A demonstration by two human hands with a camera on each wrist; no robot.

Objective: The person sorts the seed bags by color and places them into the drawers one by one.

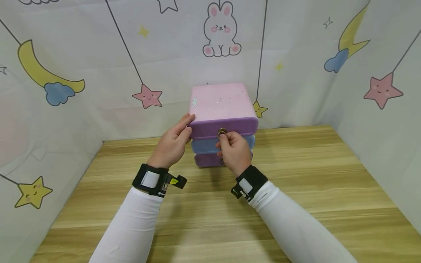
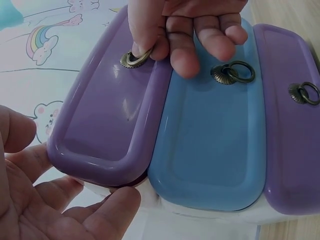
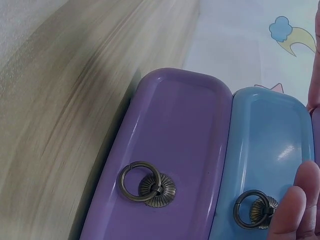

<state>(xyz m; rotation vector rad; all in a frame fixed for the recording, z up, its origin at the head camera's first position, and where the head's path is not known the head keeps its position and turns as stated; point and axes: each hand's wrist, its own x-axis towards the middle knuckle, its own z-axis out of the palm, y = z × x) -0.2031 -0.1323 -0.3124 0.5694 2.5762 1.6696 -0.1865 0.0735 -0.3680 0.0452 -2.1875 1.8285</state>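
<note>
A small three-drawer box with a pink top [image 1: 220, 100] stands on the table. Its top drawer [image 1: 205, 129] has a purple front, the middle drawer [image 2: 210, 145] is blue, and the bottom drawer [image 3: 180, 125] is purple. Each front carries a bronze ring pull. My right hand [image 1: 234, 151] pinches the top drawer's ring pull [image 2: 136, 61] between thumb and index finger, its other fingers hanging before the blue front. My left hand [image 1: 169, 144] rests at the top drawer's left end, fingers extended along the box's side. A thin dark gap shows behind that end of the purple front.
The box sits on a wood-grain table [image 1: 204, 219], near its back edge. Behind and on both sides hangs a pale curtain [image 1: 115, 91] printed with stars, moons and a rabbit. Black bands [image 1: 151, 179] wrap both wrists over white sleeves.
</note>
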